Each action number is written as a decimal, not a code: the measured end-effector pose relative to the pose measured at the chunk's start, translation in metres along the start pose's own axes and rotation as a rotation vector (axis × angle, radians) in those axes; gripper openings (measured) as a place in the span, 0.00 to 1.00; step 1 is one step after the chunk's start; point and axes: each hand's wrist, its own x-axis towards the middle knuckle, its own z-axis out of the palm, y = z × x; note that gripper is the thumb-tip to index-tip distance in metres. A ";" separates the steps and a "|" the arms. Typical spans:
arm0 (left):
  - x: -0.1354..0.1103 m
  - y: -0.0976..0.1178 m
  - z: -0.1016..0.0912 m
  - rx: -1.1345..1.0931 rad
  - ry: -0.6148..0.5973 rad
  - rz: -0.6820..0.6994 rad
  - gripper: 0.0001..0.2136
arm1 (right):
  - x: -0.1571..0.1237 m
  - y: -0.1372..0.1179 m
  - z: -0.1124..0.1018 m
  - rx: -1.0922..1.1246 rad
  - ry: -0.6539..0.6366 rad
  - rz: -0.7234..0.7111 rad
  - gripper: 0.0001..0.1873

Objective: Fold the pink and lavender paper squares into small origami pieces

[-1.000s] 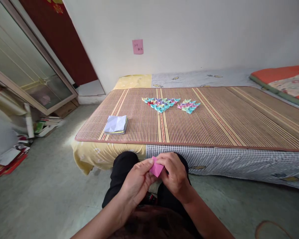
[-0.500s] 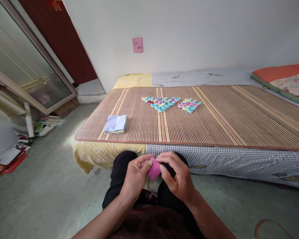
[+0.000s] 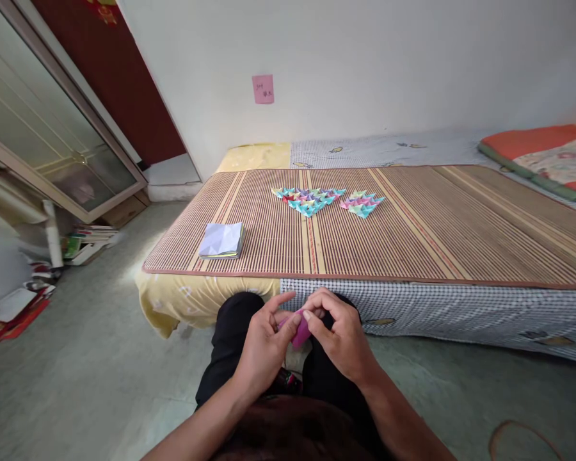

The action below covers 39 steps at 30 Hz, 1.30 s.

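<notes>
A small folded piece of pink paper [image 3: 301, 334] is held over my lap, partly covered by fingers. My left hand [image 3: 269, 333] pinches it from the left between thumb and fingers, with the index finger stretched out above it. My right hand [image 3: 333, 326] pinches its upper right edge between thumb and fingertips. Beyond them on the bed mat [image 3: 264, 256] stand several small folded paper boats in two clusters, a larger multicoloured cluster [image 3: 310, 202] and a smaller one [image 3: 362, 203]. A stack of square paper sheets [image 3: 221, 240] lies at the mat's left front.
The bed edge, draped with a checked sheet [image 3: 436, 314] and a yellow sheet [image 3: 201, 298], is just past my knees. A folded orange quilt [image 3: 532, 144] lies at the right. A pink note [image 3: 263, 89] is on the wall. Books [image 3: 89, 240] sit on the floor left.
My right thumb and fingers have closed onto the pink paper's upper edge, and the paper has turned so less of it shows. My left index finger has lifted away. The view shifted slightly.
</notes>
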 end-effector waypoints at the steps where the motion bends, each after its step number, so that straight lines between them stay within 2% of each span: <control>1: 0.001 -0.001 -0.001 -0.023 -0.031 -0.032 0.25 | 0.000 0.000 0.000 -0.008 0.016 0.000 0.08; 5: 0.002 -0.005 -0.001 -0.111 -0.192 -0.193 0.21 | -0.001 0.001 0.001 -0.043 0.041 0.048 0.09; 7: 0.001 -0.007 -0.001 -0.123 -0.205 -0.215 0.20 | -0.001 0.000 0.000 -0.041 0.034 0.081 0.08; 12: 0.001 -0.008 0.002 -0.111 -0.159 -0.131 0.21 | 0.000 -0.004 -0.002 0.045 -0.036 0.129 0.09; 16: 0.001 -0.007 0.003 -0.065 -0.115 -0.053 0.19 | 0.002 -0.007 -0.001 0.067 -0.031 0.109 0.08; 25: -0.004 0.001 0.004 0.263 -0.075 0.149 0.14 | 0.002 -0.008 0.003 0.132 -0.054 0.128 0.10; 28: -0.005 0.001 0.003 0.311 -0.075 0.172 0.15 | 0.003 -0.007 0.003 0.158 -0.069 0.126 0.11; 34: -0.004 0.000 0.003 0.194 -0.101 0.084 0.15 | 0.006 -0.006 -0.001 0.219 -0.087 0.065 0.11; 39: -0.003 0.014 0.003 0.060 -0.259 -0.052 0.21 | 0.006 -0.004 -0.002 0.196 -0.087 0.013 0.10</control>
